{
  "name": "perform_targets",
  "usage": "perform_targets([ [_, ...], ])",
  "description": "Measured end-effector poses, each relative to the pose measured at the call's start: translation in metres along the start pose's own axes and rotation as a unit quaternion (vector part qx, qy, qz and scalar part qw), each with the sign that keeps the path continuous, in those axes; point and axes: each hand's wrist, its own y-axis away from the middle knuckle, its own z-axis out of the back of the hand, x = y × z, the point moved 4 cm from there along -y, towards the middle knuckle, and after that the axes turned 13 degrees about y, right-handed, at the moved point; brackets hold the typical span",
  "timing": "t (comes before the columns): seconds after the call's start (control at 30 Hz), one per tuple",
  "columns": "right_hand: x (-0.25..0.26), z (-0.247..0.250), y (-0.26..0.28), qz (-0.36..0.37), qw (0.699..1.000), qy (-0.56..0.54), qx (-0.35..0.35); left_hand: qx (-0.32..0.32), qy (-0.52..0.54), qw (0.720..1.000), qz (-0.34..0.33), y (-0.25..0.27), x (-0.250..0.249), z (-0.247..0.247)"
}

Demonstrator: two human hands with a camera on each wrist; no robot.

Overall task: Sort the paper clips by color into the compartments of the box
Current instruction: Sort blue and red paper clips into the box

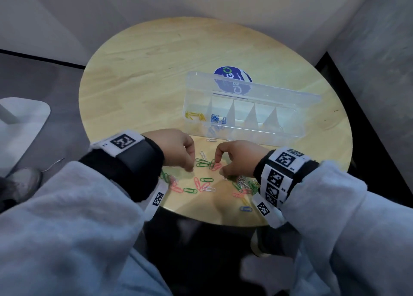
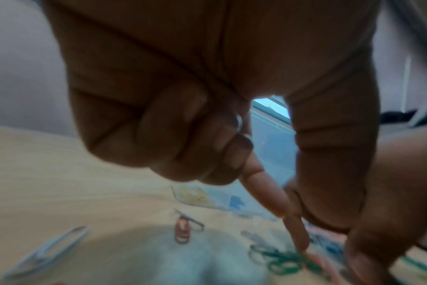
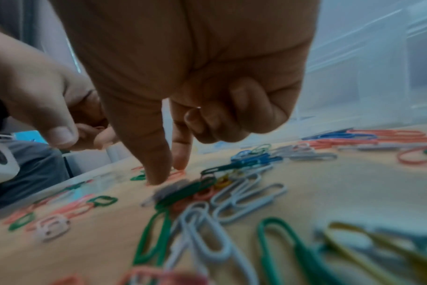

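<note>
The clear compartment box (image 1: pixel 245 130) stands open on the round wooden table (image 1: pixel 152 72). Yellow clips (image 1: pixel 195 115) lie in its leftmost compartment and blue clips (image 1: pixel 218 119) in the one beside it. Loose green clips (image 1: pixel 203 162), pink and white ones lie in front of the box. My right hand (image 1: pixel 220 167) pinches a pink clip (image 3: pixel 177 174) on the table with thumb and index, its other fingers curled. My left hand (image 1: pixel 190 167) points its index down at the green clips (image 2: pixel 280 264), thumb close beside it. Whether it holds a clip is hidden.
A tangle of white, green and pink clips (image 1: pixel 242 182) lies under my right wrist. One blue clip (image 1: pixel 245 208) sits near the table's front edge. A round blue sticker (image 1: pixel 232 79) shows behind the raised lid. Bare wood lies left of and behind the box.
</note>
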Motion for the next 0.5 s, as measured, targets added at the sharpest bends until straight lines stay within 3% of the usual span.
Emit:
perform_targets([
  [0.1, 0.002, 0.0, -0.002, -0.005, 1.0, 0.014, -0.009, 0.023, -0.053, 0.998, 0.001, -0.001, -0.001, -0.012],
  [0.27, 0.003, 0.003, -0.001, 0.001, 0.999, 0.029, -0.016, 0.075, -0.022, 0.997, 0.003, 0.0, -0.006, -0.029],
  [0.4, 0.009, 0.0, -0.001, 0.012, 0.999, 0.033, -0.008, 0.062, -0.106, 0.992, -0.017, -0.001, -0.009, -0.038],
  [0.5, 0.013, 0.0, -0.003, 0.011, 0.999, 0.043, 0.012, 0.059, -0.091, 0.994, -0.018, -0.005, -0.006, -0.041],
])
